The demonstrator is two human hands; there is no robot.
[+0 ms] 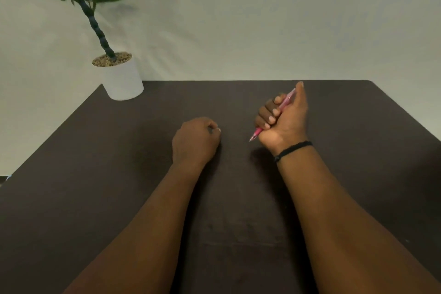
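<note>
My right hand (284, 117) grips a pink pen (256, 132) in a fist, palm turned toward me. The pen's tip sticks out below the fist and points down and left toward the dark table (238, 198). Its other end shows near my raised thumb. A thin black band circles that wrist. My left hand (194, 141) rests on the table to the left of the pen, fingers curled into a loose fist with the back of the hand up. I see nothing plainly held in it; the inside of the fist is hidden.
A white pot (123, 79) with a green leafy plant stands on the table's far left corner. A pale wall rises behind the table's far edge. Both forearms lie over the near half of the table.
</note>
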